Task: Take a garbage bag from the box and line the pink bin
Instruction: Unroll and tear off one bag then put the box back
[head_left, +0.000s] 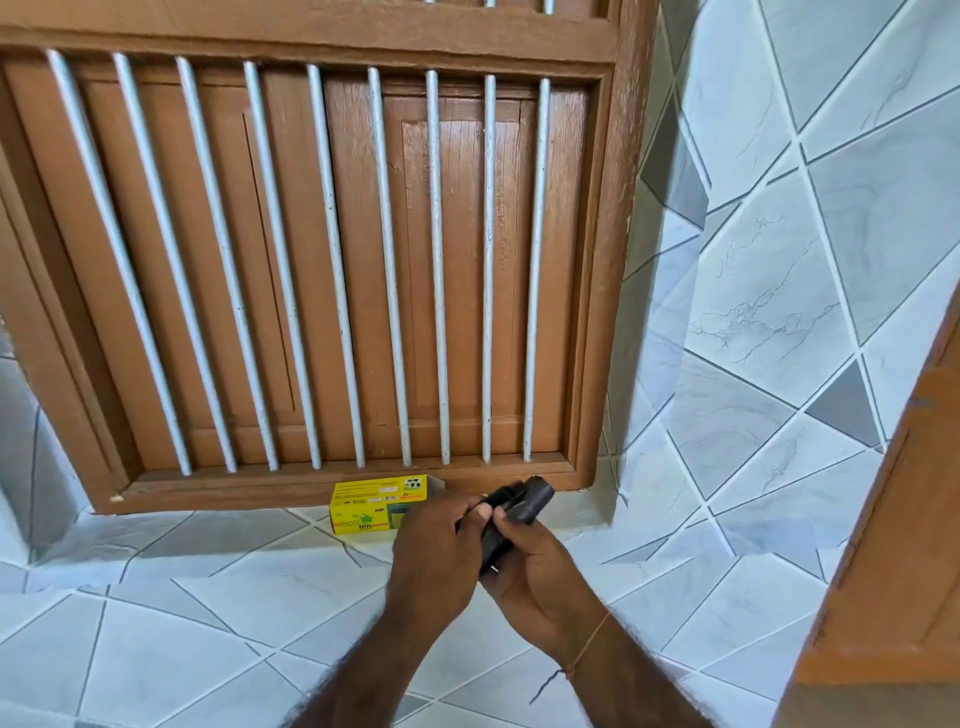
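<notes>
Here, bag roll: black glossy garbage bag roll (524, 501), cylindrical, held above the tiled ledge (208, 597).
Left hand (441, 556): fingers clasped on the roll.
Right hand (540, 582): gripping it from beneath.
Box: yellow cardboard box (371, 504), rectangular, just behind, below the barred wooden shutter (311, 260).

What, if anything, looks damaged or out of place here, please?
Nothing stands out. The yellow box sits upright on the tiled ledge below the window, and both hands hold the black bag roll.
</notes>
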